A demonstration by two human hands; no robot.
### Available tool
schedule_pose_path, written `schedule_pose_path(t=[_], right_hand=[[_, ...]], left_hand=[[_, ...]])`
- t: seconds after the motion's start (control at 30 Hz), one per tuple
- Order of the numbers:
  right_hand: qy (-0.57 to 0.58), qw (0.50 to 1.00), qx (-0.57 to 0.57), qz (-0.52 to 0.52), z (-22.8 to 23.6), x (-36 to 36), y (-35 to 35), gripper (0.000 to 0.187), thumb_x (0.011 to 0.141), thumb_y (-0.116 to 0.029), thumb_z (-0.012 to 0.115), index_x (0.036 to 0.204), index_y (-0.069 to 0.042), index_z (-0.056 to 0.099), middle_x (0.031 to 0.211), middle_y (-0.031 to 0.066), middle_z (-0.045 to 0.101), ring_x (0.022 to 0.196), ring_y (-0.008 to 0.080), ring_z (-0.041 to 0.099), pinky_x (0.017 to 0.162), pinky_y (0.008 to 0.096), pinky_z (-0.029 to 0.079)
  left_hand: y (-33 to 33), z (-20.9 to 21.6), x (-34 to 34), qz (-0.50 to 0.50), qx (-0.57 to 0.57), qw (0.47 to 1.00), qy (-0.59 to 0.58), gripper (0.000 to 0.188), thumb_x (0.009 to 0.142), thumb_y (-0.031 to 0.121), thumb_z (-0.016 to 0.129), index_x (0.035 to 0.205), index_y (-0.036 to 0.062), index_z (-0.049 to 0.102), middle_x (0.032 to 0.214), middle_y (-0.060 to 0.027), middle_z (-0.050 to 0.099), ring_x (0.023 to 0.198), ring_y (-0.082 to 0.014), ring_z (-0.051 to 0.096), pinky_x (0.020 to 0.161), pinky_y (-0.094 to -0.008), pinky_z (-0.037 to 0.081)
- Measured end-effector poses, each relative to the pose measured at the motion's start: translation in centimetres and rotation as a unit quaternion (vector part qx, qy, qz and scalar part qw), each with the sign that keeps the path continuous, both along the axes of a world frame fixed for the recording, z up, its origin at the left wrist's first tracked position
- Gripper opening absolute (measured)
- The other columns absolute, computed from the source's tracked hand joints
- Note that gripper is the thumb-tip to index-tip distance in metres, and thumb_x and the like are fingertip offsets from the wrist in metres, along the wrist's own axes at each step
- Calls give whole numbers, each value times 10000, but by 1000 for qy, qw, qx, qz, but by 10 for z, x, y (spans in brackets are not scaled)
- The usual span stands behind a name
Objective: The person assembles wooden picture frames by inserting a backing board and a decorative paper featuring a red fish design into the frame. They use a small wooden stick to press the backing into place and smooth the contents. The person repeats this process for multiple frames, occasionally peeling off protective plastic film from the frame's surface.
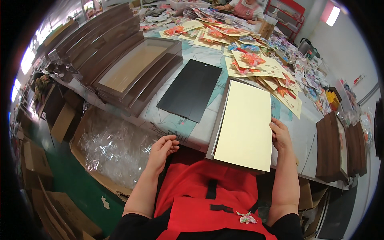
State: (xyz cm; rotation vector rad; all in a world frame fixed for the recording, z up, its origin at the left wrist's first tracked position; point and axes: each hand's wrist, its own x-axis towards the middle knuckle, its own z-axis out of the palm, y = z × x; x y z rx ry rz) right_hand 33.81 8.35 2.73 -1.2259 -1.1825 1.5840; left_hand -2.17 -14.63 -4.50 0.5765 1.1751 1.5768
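A cream-coloured card (245, 124) lies over a dark brown frame (218, 126) at the front edge of the table, slightly askew, with a thin white edge showing along its left side. My right hand (281, 135) grips the card's right edge, thumb on top and the other fingers mostly hidden. Off to the left, my left hand (163, 150) hovers by the table edge, its fingers loosely curled together with nothing visible in them. Between the frame and the stacked frames, a black backing board (191, 90) rests flat on the table.
Brown box frames (140, 68) are stacked high at the left; more frames (332, 148) stand at the right. Cream cards with orange fish decorations (256, 64) cover the far table. Below left sits a carton of clear plastic wrap (116, 148). Another person (244, 10) works across the table.
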Motion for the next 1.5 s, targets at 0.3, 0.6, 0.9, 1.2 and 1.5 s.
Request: schedule_pose_path(t=[0.3,0.6,0.9,1.2,1.5], right_hand=[[-38,999,1,7,10,-8,-1,347,880,-68,559,1198,56,497,629,-34,531,402,25,375,372,183,272],[-178,978,106,-18,8,-15,1,392,825,-53,588,1181,96,519,620,-9,527,390,58,393,363,217,279],[-348,851,393,8,1,-16,-46,473,754,-126,686,1178,33,553,1139,182,565,994,276,569,842,348,456],[-504,739,428,131,2,-23,-91,544,817,-353,644,1243,-33,536,1357,174,466,1321,397,323,1047,621,207],[-537,717,439,75,-5,-39,-8,482,843,-347,612,1209,-46,523,1332,116,500,1296,279,389,1037,624,229]], left_hand=[[-1,3,6,-8,-13,1000,4,258,961,116,490,1184,1,548,1014,-86,628,871,-139,605,791,-258,490],[17,18,46,-20,110,948,298,225,916,72,541,1120,-4,596,1004,-72,642,867,-129,610,774,-249,475],[52,47,82,-97,248,795,546,343,838,105,609,1163,7,558,1259,-193,515,1240,-396,422,1015,-442,366],[64,47,92,-171,235,753,590,400,816,106,636,1194,-3,563,1296,-209,508,1287,-422,374,1066,-466,312],[68,55,89,-180,214,760,586,415,784,137,649,1174,14,578,1281,-187,512,1272,-405,384,1041,-465,325]])
